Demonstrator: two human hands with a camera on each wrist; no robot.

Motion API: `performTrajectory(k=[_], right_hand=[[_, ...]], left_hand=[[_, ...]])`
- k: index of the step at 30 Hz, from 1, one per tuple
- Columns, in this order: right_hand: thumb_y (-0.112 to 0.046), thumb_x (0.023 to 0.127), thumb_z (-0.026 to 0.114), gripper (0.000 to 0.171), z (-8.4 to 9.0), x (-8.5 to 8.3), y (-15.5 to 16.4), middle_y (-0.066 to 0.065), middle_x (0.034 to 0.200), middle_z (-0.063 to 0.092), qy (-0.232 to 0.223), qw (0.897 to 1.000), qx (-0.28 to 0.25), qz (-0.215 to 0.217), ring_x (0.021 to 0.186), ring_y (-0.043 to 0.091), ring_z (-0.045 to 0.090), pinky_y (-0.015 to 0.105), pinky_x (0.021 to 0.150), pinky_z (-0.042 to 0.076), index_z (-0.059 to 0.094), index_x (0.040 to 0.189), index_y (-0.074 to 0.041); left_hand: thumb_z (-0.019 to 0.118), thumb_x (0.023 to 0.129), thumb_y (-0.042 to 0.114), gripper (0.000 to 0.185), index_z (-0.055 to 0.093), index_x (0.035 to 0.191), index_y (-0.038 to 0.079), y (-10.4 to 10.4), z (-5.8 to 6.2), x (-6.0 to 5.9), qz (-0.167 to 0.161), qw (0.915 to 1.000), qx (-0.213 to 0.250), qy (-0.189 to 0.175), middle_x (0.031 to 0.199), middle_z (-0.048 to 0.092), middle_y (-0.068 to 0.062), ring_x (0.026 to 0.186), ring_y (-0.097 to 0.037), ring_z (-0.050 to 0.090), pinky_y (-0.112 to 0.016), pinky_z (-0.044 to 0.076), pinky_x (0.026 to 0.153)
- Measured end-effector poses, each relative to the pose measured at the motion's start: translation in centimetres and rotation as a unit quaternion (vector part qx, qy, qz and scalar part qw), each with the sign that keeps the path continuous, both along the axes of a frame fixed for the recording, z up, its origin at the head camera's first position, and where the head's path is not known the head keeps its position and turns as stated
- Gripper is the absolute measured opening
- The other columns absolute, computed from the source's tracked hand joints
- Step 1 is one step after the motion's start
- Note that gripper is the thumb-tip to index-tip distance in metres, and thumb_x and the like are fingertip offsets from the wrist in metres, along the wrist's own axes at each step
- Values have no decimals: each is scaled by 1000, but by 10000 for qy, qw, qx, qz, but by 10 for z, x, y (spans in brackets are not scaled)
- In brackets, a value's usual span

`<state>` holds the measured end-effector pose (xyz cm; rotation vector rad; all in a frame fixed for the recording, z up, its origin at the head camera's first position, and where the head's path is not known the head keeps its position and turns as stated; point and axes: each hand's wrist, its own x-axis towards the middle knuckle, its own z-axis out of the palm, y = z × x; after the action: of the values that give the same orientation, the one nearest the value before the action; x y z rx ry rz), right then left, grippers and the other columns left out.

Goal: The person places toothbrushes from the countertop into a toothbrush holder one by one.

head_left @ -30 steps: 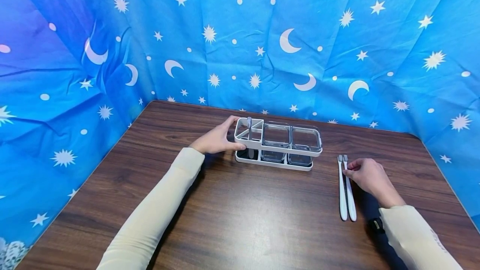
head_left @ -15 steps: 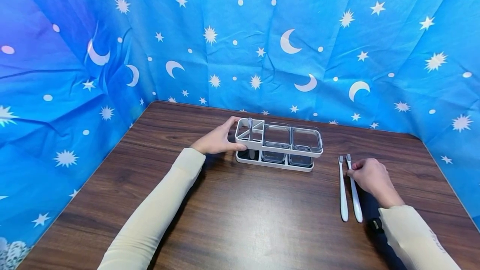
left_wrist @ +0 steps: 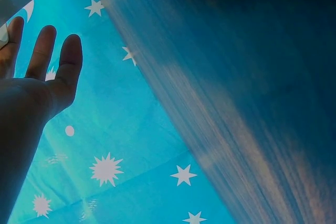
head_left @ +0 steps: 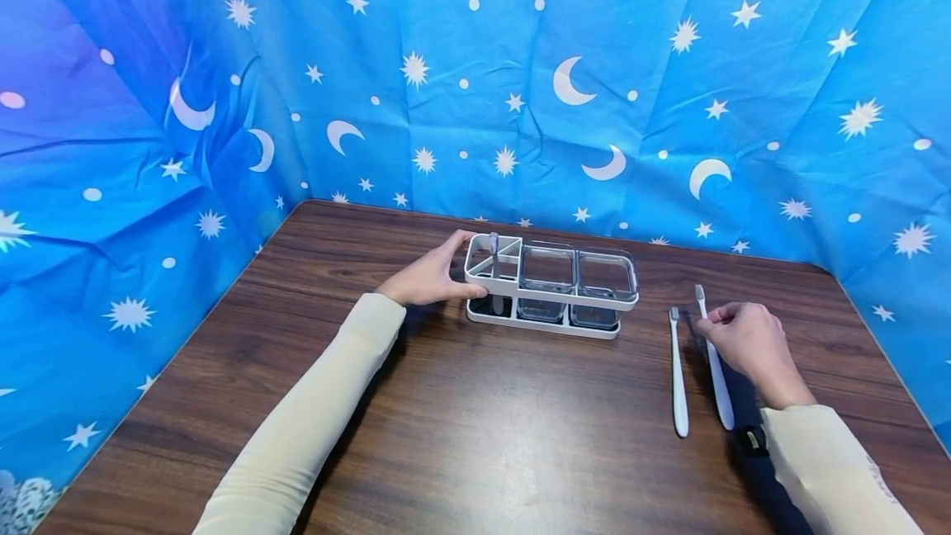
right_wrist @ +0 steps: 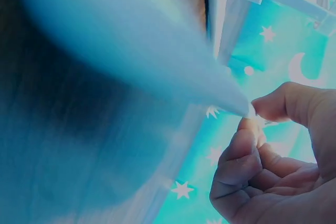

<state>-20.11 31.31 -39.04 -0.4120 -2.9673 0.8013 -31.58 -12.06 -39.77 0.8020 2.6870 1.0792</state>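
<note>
My left hand (head_left: 429, 277) grips the left end of a white two-tier toothbrush holder (head_left: 579, 299), thumb along the front and fingers behind. A slim item with a clear greyish top (head_left: 494, 248) stands in its left section, and two clear cups (head_left: 548, 267) fill the other sections. At the right, my right hand (head_left: 749, 343) pinches a white toothbrush (head_left: 719, 386) between thumb and fingers below its grey bristle head. In the right wrist view its handle (right_wrist: 121, 40) looms large and blurred. A second white toothbrush (head_left: 678, 382) lies on the table to its left.
The dark wood-grain table (head_left: 446, 436) runs back to a blue cloth (head_left: 475, 89) printed with white stars and moons, which also hangs along both sides. A black band (head_left: 752, 441) shows at the right wrist.
My right hand has drawn one toothbrush rightward and slightly back, away from the other, its head now farther from the viewer. The left hand and the holder keep their place.
</note>
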Motion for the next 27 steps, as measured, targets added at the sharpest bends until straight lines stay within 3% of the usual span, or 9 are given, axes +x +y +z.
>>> performTrajectory(k=[17,23,27], right_hand=[[-17,89,58,26,9,2,4,20,83,60,969,9953,68,15,68,28,53,31,52,42,62,97,7],[-17,91,57,26,14,4,3,19,85,61,1372,9905,40,-26,69,28,53,28,50,42,62,98,7],[-17,90,58,25,17,6,0,18,84,62,1884,9820,-48,-116,70,24,51,22,51,39,63,99,6]], left_hand=[[73,71,61,88,26,139,33,0,4,1,-4,10000,-29,-8,133,44,-3,117,-23,47,-51,36,97],[74,70,61,89,26,139,33,1,2,1,31,10000,-53,5,134,44,-3,117,-23,47,-51,36,98],[74,70,60,88,26,139,33,0,2,1,23,10000,-14,9,133,44,-3,116,-23,47,-51,36,98]])
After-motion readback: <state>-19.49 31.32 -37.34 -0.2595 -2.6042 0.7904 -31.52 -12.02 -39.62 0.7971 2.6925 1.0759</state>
